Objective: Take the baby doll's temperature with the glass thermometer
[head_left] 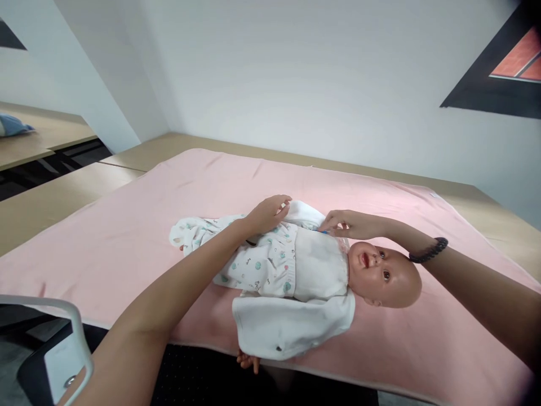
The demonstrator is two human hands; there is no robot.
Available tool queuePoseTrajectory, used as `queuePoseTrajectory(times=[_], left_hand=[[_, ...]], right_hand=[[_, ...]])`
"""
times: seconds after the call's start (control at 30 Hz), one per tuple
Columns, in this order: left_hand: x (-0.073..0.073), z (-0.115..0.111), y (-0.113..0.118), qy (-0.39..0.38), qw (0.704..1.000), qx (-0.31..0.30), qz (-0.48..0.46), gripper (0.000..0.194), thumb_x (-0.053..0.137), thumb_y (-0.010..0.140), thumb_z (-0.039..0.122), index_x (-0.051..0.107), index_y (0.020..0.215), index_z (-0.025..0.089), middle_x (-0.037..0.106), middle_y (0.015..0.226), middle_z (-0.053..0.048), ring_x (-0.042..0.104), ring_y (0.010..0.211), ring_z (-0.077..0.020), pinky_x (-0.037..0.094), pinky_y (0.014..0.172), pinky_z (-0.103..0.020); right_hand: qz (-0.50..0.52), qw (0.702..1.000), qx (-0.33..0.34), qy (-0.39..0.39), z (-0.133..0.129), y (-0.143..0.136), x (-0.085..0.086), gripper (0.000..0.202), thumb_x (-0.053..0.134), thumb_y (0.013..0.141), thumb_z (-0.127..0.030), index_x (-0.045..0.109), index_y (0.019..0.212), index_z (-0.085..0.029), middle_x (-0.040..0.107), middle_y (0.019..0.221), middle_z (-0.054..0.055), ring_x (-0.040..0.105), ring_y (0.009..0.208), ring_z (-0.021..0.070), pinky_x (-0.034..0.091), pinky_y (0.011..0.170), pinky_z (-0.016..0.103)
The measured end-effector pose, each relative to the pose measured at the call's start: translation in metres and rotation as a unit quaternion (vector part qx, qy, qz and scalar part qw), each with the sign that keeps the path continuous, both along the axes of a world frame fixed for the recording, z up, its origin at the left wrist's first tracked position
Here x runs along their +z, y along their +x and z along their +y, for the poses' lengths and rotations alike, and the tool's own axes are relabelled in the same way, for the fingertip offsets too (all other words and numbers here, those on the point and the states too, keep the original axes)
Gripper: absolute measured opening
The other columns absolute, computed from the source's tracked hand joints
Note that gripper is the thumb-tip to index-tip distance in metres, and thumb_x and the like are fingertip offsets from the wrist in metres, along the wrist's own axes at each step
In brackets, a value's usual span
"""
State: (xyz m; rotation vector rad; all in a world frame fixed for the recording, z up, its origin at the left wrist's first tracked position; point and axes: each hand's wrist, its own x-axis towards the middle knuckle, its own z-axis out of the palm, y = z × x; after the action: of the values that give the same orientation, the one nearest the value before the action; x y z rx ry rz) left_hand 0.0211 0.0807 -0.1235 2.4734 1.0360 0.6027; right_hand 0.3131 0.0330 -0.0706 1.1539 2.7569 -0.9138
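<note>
A baby doll (386,276) lies on its back on a pink blanket (139,225), head to the right. It wears patterned white pants (262,262) and a white top (291,324) spread open at the front, over a white inner layer (321,259). My left hand (273,213) rests by the far edge of the pants, fingers curled near the top's far side; what it grips, if anything, is hidden. My right hand (349,224) is pinched at the doll's far shoulder, beside a small blue bit on the cloth. The doll's near hand (249,361) hangs past the blanket's edge.
The blanket covers a wooden table (84,183) against a white wall. A white metal frame (63,304) stands at the lower left. Blue cloth (14,125) lies on another table at the far left.
</note>
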Motion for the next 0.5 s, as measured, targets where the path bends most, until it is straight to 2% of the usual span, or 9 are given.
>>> queuePoseTrajectory(times=[0.1, 0.17, 0.23, 0.37, 0.5], left_hand=[[-0.010, 0.011, 0.001, -0.039, 0.996, 0.062, 0.042, 0.065, 0.033, 0.100, 0.053, 0.038, 0.151, 0.013, 0.041, 0.158, -0.015, 0.037, 0.146, -0.0306, 0.033, 0.118, -0.044], [-0.016, 0.018, 0.003, -0.078, 0.993, 0.062, 0.057, 0.074, 0.032, 0.098, 0.060, 0.029, 0.156, 0.015, 0.029, 0.165, -0.013, 0.025, 0.152, -0.0310, 0.025, 0.122, -0.045], [-0.019, 0.022, 0.007, -0.109, 0.991, 0.039, 0.063, 0.079, 0.032, 0.097, 0.064, 0.023, 0.159, 0.017, 0.023, 0.167, -0.012, 0.024, 0.153, -0.0303, 0.024, 0.123, -0.045], [-0.019, 0.025, 0.010, -0.131, 0.989, -0.007, 0.069, 0.079, 0.036, 0.095, 0.063, 0.025, 0.159, 0.019, 0.028, 0.166, -0.010, 0.031, 0.150, -0.0297, 0.029, 0.121, -0.042], [-0.015, 0.023, 0.010, -0.098, 0.993, 0.000, 0.072, 0.073, 0.038, 0.095, 0.056, 0.032, 0.156, 0.017, 0.034, 0.162, -0.013, 0.031, 0.147, -0.0319, 0.027, 0.120, -0.045]], right_hand=[[-0.020, 0.999, -0.028, -0.016, 0.003, 0.008, -0.003, 0.041, 0.051, 0.097, -0.039, 0.068, 0.133, -0.028, 0.061, 0.126, 0.011, 0.058, 0.107, 0.0238, 0.048, 0.083, 0.036], [-0.019, 0.999, -0.030, -0.030, 0.005, 0.011, -0.005, 0.042, 0.052, 0.097, -0.042, 0.068, 0.133, -0.029, 0.059, 0.127, 0.012, 0.058, 0.107, 0.0243, 0.047, 0.083, 0.035], [-0.009, 0.999, -0.025, -0.040, 0.005, 0.014, -0.005, 0.043, 0.054, 0.097, -0.044, 0.067, 0.135, -0.030, 0.057, 0.128, 0.012, 0.057, 0.108, 0.0247, 0.046, 0.084, 0.036], [0.032, 0.998, -0.017, -0.051, 0.006, 0.023, -0.006, 0.046, 0.055, 0.097, -0.050, 0.061, 0.140, -0.036, 0.056, 0.132, 0.010, 0.055, 0.113, 0.0251, 0.047, 0.086, 0.035], [0.105, 0.989, -0.076, -0.065, 0.017, 0.036, -0.018, 0.056, 0.060, 0.095, -0.053, 0.050, 0.148, -0.038, 0.054, 0.141, 0.008, 0.054, 0.117, 0.0257, 0.049, 0.090, 0.037]])
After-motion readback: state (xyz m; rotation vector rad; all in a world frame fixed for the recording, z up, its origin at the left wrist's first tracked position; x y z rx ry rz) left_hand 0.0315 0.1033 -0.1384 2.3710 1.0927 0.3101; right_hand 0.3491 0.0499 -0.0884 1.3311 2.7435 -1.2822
